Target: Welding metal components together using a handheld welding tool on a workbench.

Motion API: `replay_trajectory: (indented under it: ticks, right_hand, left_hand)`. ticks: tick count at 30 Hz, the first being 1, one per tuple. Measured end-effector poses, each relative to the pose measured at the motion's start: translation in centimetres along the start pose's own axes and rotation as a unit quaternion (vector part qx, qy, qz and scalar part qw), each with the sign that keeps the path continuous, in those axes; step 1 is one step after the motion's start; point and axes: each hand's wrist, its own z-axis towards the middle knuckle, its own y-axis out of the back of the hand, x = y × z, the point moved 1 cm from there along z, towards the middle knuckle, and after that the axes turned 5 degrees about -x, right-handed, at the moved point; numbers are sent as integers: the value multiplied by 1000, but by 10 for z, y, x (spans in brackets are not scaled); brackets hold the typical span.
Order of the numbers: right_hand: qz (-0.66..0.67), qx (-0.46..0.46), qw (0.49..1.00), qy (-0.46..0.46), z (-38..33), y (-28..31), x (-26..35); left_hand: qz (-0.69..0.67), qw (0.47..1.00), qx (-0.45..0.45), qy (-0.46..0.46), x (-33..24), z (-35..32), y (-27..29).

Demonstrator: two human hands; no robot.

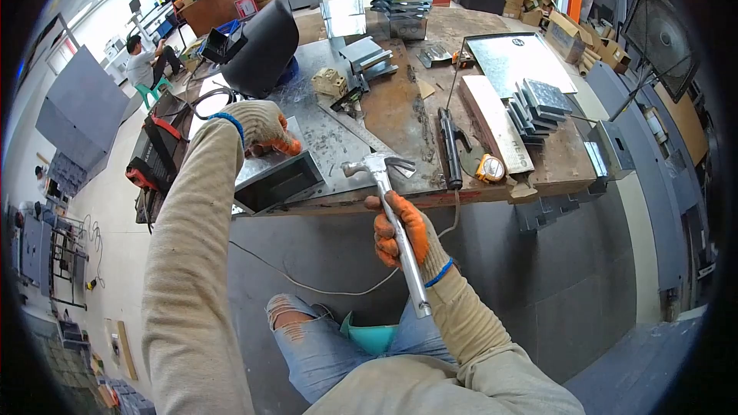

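Note:
A silver claw hammer [400, 234] is in my right hand [407, 230], gripped around the middle of its handle. Its head points away from me, over the table's near edge. My left hand [265, 127], in a knit glove with orange palm coating, bears on an open-ended sheet metal box [280, 184] at the front left of the table. The left fingers curl over the box's top; part of the grip is hidden. Behind the box lie a flat metal square [361, 131] and a dark welding mask [257, 50].
A welding electrode holder [448, 150] and a tape measure [490, 168] lie right of the hammer. Stacked metal pieces [542, 104] sit farther right. A black-and-red machine [157, 146] stands at the left. A cable [330, 290] loops below the table edge. Another person [146, 61] sits far left.

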Motion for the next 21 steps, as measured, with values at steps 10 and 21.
replay_trajectory:
  ticks: [10, 21]
  right_hand:
    - [46, 62, 995, -60, 28, -10, -20]
    - [-224, -82, 966, 99, 11, -47, 28]
  left_hand:
    - [6, 1000, -4, 3, -2, -18, 12]
    - [22, 1000, -12, -4, 3, -22, 13]
